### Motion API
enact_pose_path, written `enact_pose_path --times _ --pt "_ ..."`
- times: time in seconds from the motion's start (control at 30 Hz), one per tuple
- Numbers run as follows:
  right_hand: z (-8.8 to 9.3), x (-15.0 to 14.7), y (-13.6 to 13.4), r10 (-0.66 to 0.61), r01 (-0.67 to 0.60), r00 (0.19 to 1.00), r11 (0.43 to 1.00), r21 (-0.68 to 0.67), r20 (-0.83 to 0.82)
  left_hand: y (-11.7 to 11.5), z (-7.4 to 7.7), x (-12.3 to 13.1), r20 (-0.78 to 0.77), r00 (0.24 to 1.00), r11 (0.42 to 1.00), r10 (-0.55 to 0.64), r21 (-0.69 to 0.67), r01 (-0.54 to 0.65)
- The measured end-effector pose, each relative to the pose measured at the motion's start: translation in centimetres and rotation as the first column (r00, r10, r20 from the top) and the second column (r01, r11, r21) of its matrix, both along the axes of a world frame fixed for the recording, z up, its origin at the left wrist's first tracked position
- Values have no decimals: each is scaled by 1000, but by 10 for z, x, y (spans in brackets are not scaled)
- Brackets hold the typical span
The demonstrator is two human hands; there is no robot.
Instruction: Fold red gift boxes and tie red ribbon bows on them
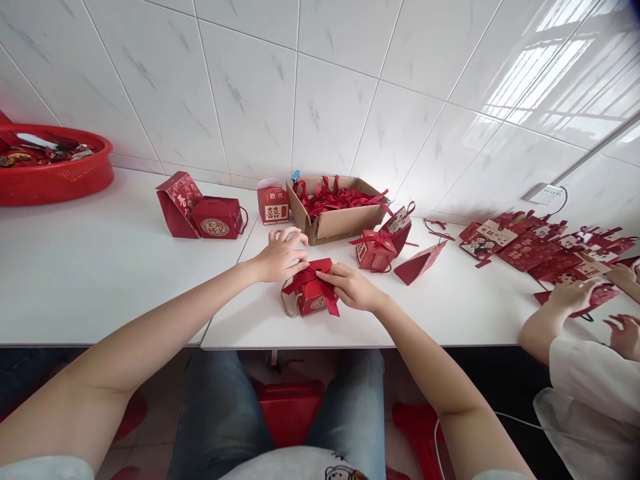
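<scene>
Packing workroom: tiled wall (325, 100), gift boxes (274, 205)

The person is wearing a pale, short-sleeved top (295, 465), and its sleeve edges (45, 469) are showing far back from the left hand (281, 257) and the right hand (353, 287). A small cartoon print (341, 474) is showing on its front. Blue denim jeans (220, 413) are covering both legs.

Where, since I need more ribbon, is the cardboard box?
Head view: the cardboard box sits mid-table by the tiled wall, between a small red gift box on its left and a ribbon-tied gift box on its right.
</scene>
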State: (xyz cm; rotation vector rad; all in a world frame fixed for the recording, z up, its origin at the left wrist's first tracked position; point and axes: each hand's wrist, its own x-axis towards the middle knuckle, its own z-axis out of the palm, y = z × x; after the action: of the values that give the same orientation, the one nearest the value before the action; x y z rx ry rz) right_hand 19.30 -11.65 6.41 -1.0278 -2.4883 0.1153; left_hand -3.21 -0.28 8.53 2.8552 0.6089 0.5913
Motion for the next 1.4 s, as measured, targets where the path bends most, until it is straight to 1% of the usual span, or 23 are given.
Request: enact_pose_path --times 0.1,0.17,0.23,0.3,0.37,0.43,0.47,0.5,0.57,0.63,0.7,0.8,1.0,1.07,1.17,1.23,1.27,1.33,1.4 --pt "0 -1 0 9 -9 1000 1000 6 -6 0 1 -1 18 1000 999 -10 -36 11" --pt "2 -2 0 8 -9 999 1000 -6 -35 0 1 0 22 1000 997 7 -75 -5" --pt "5 -3 -1 -15 12 995 999 -38 -95 -1 3 1 30 999 985 35 -171 -30" --pt "9 -4 -2 -71 60 984 996 -70 -164 -2 7 4 42 998 946 53 -323 -37" --pt "13 -4 -4 -132 113 967 989 -96 -219 -2 12 7 67 996 875 52 -485 -13" --pt "18 -3 -5 -190 160 948 978 -130 -257 -1 16 9 98 994 808 45 -589 22" --pt "20 -2 -6 -221 185 938 971 -153 -269 0 17 10 108 993 791 44 -611 32" --pt "21 -2 -6 -257 213 927 961 -179 -273 1 17 11 110 993 787 43 -617 34" --pt "24 0 -7 -327 274 909 936 -220 -260 4 16 11 94 995 801 41 -598 23" --pt "25 1 -8 -357 303 905 923 -236 -233 6 14 9 81 996 804 46 -594 12" --pt "24 3 -7 -344 291 912 927 -236 -226 7 13 8 77 996 788 48 -616 10" --pt "21 3 -5 -319 255 903 937 -238 -288 8 12 6 68 997 772 33 -635 18" --pt "13 -11 4 -350 267 799 935 -234 -489 4 10 7 38 999 778 1 -628 23" --pt "11 -15 6 -373 248 757 924 -291 -536 1 7 7 32 999 783 -3 -622 22" --pt "8 -15 7 -402 162 710 892 -422 -577 -2 1 5 35 999 790 10 -613 14" --pt "6 -12 7 -402 120 710 878 -464 -578 -2 -3 2 35 999 797 20 -604 5" --pt "5 -10 7 -401 124 720 877 -464 -567 -1 -5 0 34 999 801 26 -598 0" --pt "3 -6 8 -400 193 758 892 -408 -515 -1 -8 -2 33 999 810 34 -586 -8" --pt "2 -5 8 -395 291 813 912 -289 -427 -1 -9 -2 37 999 821 34 -571 -7"
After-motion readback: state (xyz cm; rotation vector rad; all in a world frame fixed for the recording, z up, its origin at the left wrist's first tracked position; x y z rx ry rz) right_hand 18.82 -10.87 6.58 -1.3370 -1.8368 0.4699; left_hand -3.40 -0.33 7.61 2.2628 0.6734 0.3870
